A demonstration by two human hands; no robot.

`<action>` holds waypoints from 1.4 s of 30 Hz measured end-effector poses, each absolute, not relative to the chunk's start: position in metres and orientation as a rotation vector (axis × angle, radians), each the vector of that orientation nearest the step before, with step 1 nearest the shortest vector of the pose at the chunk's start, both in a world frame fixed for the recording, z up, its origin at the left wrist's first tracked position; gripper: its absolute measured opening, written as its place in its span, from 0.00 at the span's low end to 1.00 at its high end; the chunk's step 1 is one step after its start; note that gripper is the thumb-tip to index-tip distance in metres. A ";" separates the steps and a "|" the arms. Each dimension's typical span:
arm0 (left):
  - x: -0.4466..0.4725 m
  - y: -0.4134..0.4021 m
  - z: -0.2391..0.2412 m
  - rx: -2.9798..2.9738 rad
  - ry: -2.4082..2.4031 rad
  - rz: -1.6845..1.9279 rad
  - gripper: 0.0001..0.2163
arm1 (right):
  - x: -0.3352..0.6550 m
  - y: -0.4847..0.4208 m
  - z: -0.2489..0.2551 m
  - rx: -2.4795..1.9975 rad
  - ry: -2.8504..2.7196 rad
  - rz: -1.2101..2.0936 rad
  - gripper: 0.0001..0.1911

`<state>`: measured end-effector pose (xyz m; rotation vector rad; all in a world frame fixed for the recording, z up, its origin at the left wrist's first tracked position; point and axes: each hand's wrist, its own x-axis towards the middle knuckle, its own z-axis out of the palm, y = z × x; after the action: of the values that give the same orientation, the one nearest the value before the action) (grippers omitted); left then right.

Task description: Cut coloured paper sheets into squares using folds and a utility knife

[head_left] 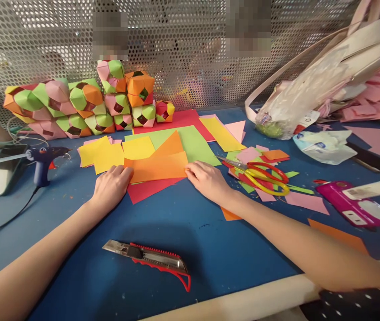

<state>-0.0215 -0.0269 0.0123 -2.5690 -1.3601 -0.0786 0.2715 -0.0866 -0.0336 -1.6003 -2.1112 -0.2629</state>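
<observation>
An orange sheet of paper [156, 167] lies over other coloured sheets near the middle of the table. Its left end is pinched by my left hand [111, 185], whose fingers are closed. At the opposite end, the closed fingers of my right hand [208, 178] grip the same sheet. A pointed orange flap rises behind its upper edge. Beneath it show a red sheet [149, 191] and a green sheet [196, 145]. Yellow squares of paper [108, 156] sit just beyond my left hand. Nearer to me lies a box cutter [151, 258] with its blade out.
Folded paper balls [86, 100] are stacked along the perforated metal screen [193, 58]. A blue glue gun [42, 165] with a cord stands at left. Scissors [263, 176] rest on paper scraps at right, near a magenta device [357, 205], a phone [372, 158] and a pale bag [350, 58].
</observation>
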 end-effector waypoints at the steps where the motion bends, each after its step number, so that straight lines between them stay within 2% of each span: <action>1: -0.021 -0.027 0.014 -2.540 -1.344 -0.071 0.13 | 0.271 -0.087 -0.032 -1.610 -2.116 -0.280 0.11; 4: -0.021 -0.023 0.019 -2.556 -1.145 -0.108 0.18 | 0.268 -0.089 -0.023 -1.621 -2.154 -0.340 0.16; 8: -0.022 -0.013 0.020 -2.729 -0.638 -0.072 0.32 | 0.263 -0.089 -0.011 -1.468 -2.446 -0.446 0.36; 11: -0.022 -0.009 0.018 -2.756 -0.532 -0.015 0.34 | 0.259 -0.086 -0.006 -1.340 -2.631 -0.480 0.41; 16: -0.017 -0.012 0.021 -2.772 -0.620 0.094 0.36 | 0.255 -0.082 -0.003 -1.260 -2.739 -0.518 0.39; 21: -0.012 -0.016 0.025 -2.701 -0.660 0.211 0.32 | 0.253 -0.078 -0.006 -1.289 -2.749 -0.518 0.42; 30: -0.047 -0.024 0.031 -2.671 -0.773 0.267 0.29 | 0.284 -0.100 -0.001 -1.634 -2.786 -0.608 0.40; 34: -0.042 -0.046 0.023 -2.613 -0.850 0.183 0.25 | 0.292 -0.114 -0.001 -1.806 -2.745 -0.704 0.33; 38: -0.034 -0.058 0.025 -2.646 -0.885 0.084 0.23 | 0.285 -0.119 0.001 -1.791 -2.711 -0.717 0.28; 42: -0.027 -0.058 0.032 -2.738 -0.817 0.003 0.20 | 0.266 -0.120 0.003 -1.701 -2.413 -0.655 0.23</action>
<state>-0.0268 -0.0579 0.0323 -2.7378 -0.8166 0.0030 0.2663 -0.1200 0.0031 -1.7010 -2.4134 -0.6550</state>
